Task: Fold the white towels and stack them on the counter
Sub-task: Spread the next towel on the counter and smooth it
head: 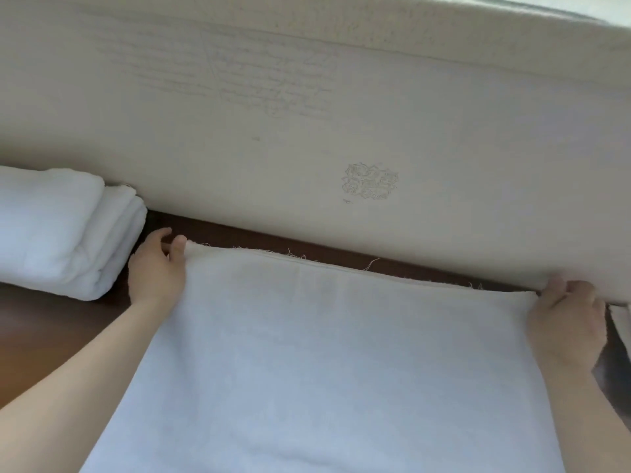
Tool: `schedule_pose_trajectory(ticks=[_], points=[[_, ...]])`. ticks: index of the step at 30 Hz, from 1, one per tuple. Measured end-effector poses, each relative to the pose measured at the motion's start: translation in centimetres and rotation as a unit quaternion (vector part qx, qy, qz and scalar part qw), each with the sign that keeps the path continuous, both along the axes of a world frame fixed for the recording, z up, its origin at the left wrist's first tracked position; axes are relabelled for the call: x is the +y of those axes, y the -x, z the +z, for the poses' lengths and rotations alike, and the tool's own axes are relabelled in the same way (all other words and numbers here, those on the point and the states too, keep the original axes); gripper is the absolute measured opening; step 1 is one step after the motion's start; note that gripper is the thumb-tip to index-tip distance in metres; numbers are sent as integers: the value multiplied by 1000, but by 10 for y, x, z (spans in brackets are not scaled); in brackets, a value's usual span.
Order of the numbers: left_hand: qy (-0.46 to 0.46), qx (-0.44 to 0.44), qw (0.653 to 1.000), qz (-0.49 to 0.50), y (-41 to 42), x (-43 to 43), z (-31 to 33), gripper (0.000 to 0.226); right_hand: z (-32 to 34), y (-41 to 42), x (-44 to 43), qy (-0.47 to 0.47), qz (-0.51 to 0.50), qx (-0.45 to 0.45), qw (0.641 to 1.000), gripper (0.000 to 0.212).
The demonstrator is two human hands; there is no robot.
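Observation:
A white towel point(324, 363) lies spread across the brown counter point(41, 336), its frayed far edge running close to the wall. My left hand point(155, 268) pinches the towel's far left corner between thumb and fingers. My right hand point(568, 319) grips the far right corner, fingers curled over the edge. A stack of folded white towels point(58, 230) sits on the counter at the left, against the wall and just left of my left hand.
A pale cream wall point(307, 114) with faint scribbles and a small drawing rises right behind the counter. A strip of dark counter shows between towel and wall. Another bit of white cloth point(619, 322) shows at the right edge.

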State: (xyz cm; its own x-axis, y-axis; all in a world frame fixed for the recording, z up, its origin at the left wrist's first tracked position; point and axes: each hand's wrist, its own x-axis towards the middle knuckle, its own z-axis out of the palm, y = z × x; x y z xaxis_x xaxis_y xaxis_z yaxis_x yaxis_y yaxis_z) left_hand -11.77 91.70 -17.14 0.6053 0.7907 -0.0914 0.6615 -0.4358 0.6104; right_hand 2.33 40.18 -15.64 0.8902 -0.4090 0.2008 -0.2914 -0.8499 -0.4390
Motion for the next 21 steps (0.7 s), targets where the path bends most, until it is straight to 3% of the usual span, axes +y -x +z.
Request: schedule_pose_trajectory(ticks=[2,4,7,10,13,17,21], points=[[-95,-10,995,-28,6,-12,0,46,0,19,6,89,-13,-25,996,48],[-143,-35,983,-107,17,-41,-2,48,1,46,26,121,42,-45,991,47],[-128,4,955,-268,34,-88,-11,53,-5,87,82,97,208,17,973,57],[-181,82,914,-355,42,-107,-26,59,-15,109,142,132,342,113,924,62],[-202,129,901,-361,39,-99,-32,65,-32,109,162,156,377,168,897,65],[-219,149,893,-364,36,-69,-30,68,-42,105,158,179,366,184,895,66],[-202,162,916,-307,37,-28,-28,68,-38,107,162,180,346,214,896,69]])
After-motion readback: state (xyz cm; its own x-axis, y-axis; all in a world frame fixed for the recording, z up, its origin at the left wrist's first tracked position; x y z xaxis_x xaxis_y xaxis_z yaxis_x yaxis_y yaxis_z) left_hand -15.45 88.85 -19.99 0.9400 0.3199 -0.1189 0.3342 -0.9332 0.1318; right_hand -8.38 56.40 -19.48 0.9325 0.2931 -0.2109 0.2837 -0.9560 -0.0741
